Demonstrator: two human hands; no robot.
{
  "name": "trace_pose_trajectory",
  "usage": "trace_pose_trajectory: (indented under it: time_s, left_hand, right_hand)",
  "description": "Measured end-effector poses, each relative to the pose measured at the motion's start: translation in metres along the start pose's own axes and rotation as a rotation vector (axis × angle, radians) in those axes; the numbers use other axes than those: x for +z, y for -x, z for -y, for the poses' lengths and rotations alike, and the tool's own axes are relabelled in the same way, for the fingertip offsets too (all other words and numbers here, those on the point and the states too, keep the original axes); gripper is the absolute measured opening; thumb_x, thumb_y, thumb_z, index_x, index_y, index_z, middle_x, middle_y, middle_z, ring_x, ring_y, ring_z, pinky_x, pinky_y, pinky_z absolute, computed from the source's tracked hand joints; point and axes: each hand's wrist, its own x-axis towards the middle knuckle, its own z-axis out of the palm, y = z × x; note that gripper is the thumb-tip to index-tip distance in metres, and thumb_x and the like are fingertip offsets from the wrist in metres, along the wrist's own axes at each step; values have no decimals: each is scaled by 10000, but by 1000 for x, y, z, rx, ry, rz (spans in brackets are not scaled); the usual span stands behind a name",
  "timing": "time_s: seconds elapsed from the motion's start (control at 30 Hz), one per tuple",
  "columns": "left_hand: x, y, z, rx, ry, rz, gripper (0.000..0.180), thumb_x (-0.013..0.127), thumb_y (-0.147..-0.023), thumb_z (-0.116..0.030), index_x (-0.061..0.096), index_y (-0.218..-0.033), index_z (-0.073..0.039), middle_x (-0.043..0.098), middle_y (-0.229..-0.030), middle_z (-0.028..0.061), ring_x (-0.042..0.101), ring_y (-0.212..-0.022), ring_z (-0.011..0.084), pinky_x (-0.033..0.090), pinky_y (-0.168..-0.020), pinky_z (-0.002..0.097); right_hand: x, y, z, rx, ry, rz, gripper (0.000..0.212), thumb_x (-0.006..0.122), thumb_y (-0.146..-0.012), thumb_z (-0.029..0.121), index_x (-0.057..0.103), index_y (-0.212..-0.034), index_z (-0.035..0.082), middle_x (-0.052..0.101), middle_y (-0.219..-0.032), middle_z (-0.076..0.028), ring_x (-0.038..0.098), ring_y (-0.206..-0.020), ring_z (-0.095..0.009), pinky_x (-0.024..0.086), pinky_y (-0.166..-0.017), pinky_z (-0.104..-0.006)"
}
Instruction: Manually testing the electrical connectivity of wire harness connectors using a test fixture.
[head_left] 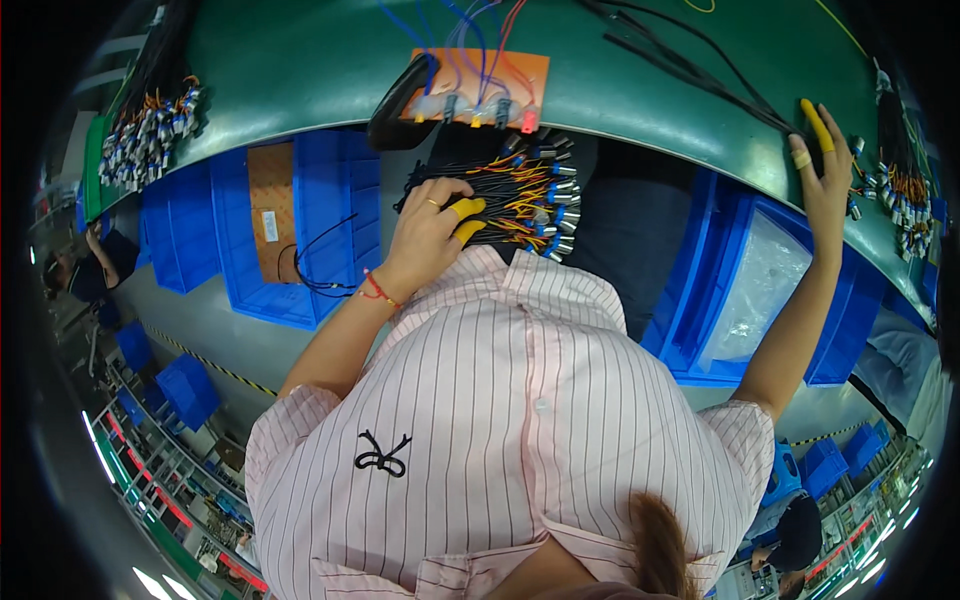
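A thick bundle of black cables (487,186) lies across my lap, just below the table edge. Its right end fans out into orange and yellow wires with blue-and-silver metal connectors (565,200). My left hand (435,228) is closed over the bundle's left part, with yellow finger covers on two fingers. Out at the right table edge, my right hand (822,170) has its fingers stretched and apart, with a yellow cover on one. Loose black cables (700,70) run across the table to it, and a few connector ends (857,182) show just beyond. Whether its palm touches them is hidden.
An orange test board (480,88) with blue and red leads sits at the green table's (300,70) front edge. More connector bundles hang at the left (150,135) and right (908,205). Blue bins (290,300) stand below on both sides. Other people are in the background.
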Motion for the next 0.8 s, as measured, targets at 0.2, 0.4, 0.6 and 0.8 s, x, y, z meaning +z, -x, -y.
trace_pose_trajectory:
  time_s: [0.2, 0.4, 0.6, 0.8]
  left_hand:
    - [1, 16, -5, 56, 59, -89, 251, 756, -696, -84, 730, -946, -76, 625, -971, 40, 579, -869, 228, 465, -741, 325]
    - [-7, 16, -8, 17, 210, 34, 220, 762, -709, -97, 724, -923, -68, 627, -889, 62, 585, -844, 235, 467, -730, 336]
    - [-10, -2, 5, -124, 87, -265, 230, 688, -769, -33, 647, -993, -5, 614, -1027, 133, 580, -917, 305, 474, -782, 368]
    - [-7, -3, 23, -94, 49, -57, 208, 684, -748, -23, 650, -953, -14, 603, -968, 108, 564, -930, 315, 468, -834, 375]
  right_hand:
    - [7, -2, 40, -73, 28, -307, 311, 656, -882, 208, 654, -1145, 40, 622, -1157, -138, 575, -1070, -297, 416, -950, -392]
    - [63, 52, 210, -394, -296, 37, 281, 694, -728, 131, 687, -1009, 131, 647, -1080, -8, 549, -1116, -228, 358, -999, -434]
    - [109, 49, 279, -494, -532, -93, 236, 718, -699, 136, 661, -908, 42, 610, -920, -41, 578, -869, -219, 418, -807, -395]
    - [141, 65, 280, -417, -380, 191, 201, 708, -737, 163, 653, -873, 25, 571, -915, -78, 541, -920, -235, 414, -812, -361]
